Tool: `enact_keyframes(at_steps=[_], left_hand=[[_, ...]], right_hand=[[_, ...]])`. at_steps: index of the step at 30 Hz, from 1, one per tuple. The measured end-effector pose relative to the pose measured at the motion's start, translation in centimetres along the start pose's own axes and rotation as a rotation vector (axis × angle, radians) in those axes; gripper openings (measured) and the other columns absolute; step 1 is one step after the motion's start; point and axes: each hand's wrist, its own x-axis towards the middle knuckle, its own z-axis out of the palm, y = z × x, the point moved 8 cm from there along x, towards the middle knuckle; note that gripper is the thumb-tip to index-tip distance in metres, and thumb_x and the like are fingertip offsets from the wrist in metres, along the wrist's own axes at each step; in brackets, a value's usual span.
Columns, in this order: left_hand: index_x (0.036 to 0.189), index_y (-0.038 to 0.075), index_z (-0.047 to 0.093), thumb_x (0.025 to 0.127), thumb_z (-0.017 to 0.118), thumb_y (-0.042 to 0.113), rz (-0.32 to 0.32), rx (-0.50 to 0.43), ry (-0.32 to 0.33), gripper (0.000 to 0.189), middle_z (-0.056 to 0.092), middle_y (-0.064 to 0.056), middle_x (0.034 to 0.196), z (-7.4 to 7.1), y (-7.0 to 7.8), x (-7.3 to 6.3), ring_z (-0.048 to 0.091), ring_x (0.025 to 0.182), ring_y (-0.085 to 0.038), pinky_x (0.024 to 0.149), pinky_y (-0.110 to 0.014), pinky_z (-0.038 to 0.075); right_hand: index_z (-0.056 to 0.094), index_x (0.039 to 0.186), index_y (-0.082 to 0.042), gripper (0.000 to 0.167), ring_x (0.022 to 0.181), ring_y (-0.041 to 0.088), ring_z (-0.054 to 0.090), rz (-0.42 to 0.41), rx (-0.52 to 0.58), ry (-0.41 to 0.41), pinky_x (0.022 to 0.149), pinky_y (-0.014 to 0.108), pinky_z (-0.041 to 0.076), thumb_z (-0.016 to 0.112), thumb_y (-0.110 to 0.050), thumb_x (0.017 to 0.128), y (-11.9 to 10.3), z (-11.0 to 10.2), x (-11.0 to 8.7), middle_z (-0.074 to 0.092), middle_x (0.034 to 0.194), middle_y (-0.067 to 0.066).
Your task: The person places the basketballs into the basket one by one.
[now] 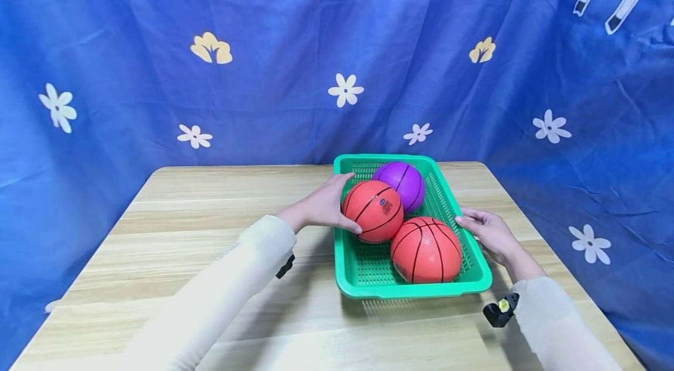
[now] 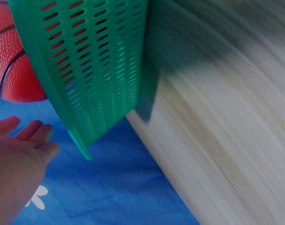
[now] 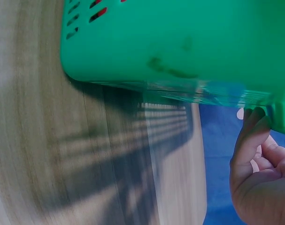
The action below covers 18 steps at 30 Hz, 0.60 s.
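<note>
A green plastic basket [image 1: 416, 291] holds two orange-red toy basketballs, one at the left [image 1: 372, 211] and one nearer the front [image 1: 426, 250], and a purple ball [image 1: 402, 184] behind them. My left hand [image 1: 327, 204] reaches over the basket's left rim, thumb and fingers spread beside the left orange-red ball. In the left wrist view that hand [image 2: 22, 159] has loosely bent fingers, with a gap to the ball [image 2: 18, 61]. My right hand [image 1: 489, 233] grips the right rim, thumb on top and fingers at the outer side. The right wrist view shows its fingertips [image 3: 255, 117] against the basket.
The basket is over the right half of a light wood-grain table [image 1: 210, 230]. A blue curtain [image 1: 274, 67] with white flowers hangs behind and along the sides. Each wrist wears a small black device, the right one [image 1: 500, 309] with a yellow spot.
</note>
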Motion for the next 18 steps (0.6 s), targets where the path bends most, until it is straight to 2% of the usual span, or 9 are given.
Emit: enact_keyframes(at_steps=[5,11,18], left_hand=[[0.151,0.006,0.016,0.064,0.087,0.042,-0.023,-0.002,0.007,0.118,0.025,-0.016,0.151,-0.1,-0.4,-0.2,0.024,0.138,-0.029,0.107,-0.048,0.030],[0.151,0.009,0.017,0.066,0.086,0.044,-0.041,-0.020,0.020,0.115,0.023,-0.015,0.152,-0.2,-0.8,-0.5,0.022,0.140,-0.029,0.107,-0.050,0.029],[0.151,0.008,0.019,0.066,0.084,0.045,-0.038,-0.017,0.054,0.113,0.028,-0.017,0.150,-0.9,-1.2,-1.0,0.028,0.137,-0.031,0.105,-0.050,0.032]], right_hand=[[0.029,0.145,0.006,0.068,0.125,0.034,0.044,0.003,-0.013,-0.001,0.086,0.033,0.051,0.057,-0.031,0.096,-0.2,0.0,0.0,0.036,0.142,0.030],[0.029,0.145,0.006,0.069,0.122,0.033,0.047,0.037,-0.064,-0.003,0.084,0.035,0.052,0.058,-0.033,0.096,-0.4,0.0,0.0,0.037,0.141,0.029],[0.026,0.144,0.010,0.072,0.120,0.038,0.049,0.086,-0.159,-0.079,0.089,0.042,0.050,0.055,-0.036,0.097,-1.3,0.2,0.0,0.036,0.140,0.031]])
